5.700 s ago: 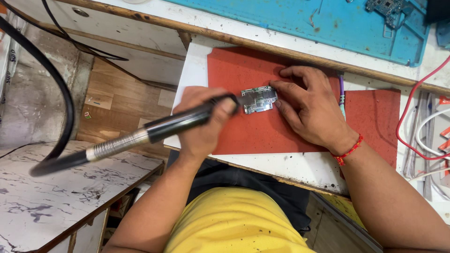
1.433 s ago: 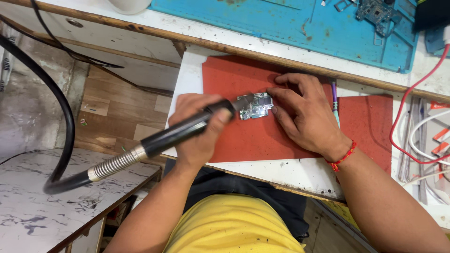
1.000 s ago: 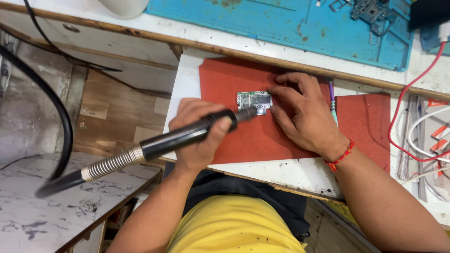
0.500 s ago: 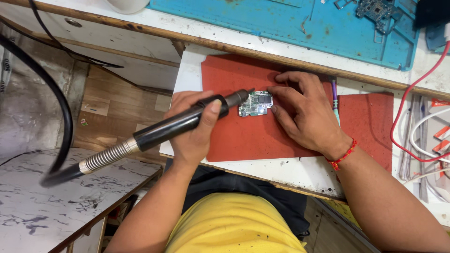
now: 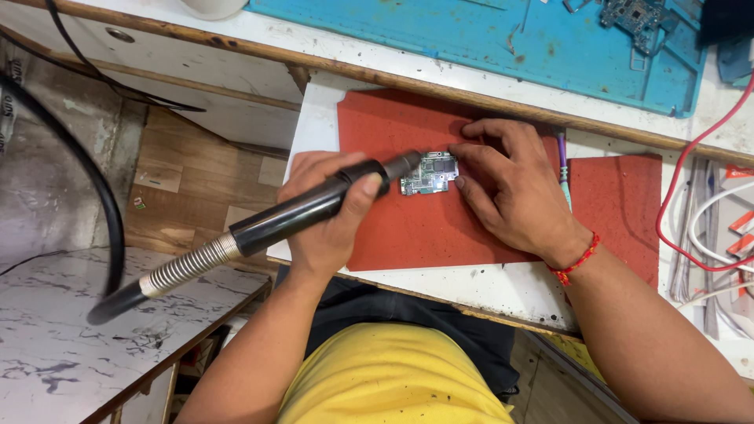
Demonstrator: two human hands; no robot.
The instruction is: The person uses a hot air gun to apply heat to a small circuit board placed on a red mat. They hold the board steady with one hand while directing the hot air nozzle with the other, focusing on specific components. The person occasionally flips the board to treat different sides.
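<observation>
A small green circuit board (image 5: pixel 428 173) lies on a red mat (image 5: pixel 408 224) on a white pull-out shelf. My left hand (image 5: pixel 326 212) grips a black hot-air handpiece (image 5: pixel 302 210) with a metal spring collar and a thick black hose; its nozzle tip points at the board's left edge. My right hand (image 5: pixel 510 188) rests flat on the mat, fingertips pressing the board's right side. A red thread bracelet is on that wrist.
A blue work mat (image 5: pixel 503 39) with another circuit board (image 5: pixel 632 16) lies on the bench above. Red and white cables (image 5: pixel 707 228) trail at the right. A marble-patterned surface (image 5: pixel 71 338) sits at the lower left, wood flooring beyond.
The handpiece has swung slightly, its nozzle staying at the board's left edge. The right hand keeps holding the board in the same place.
</observation>
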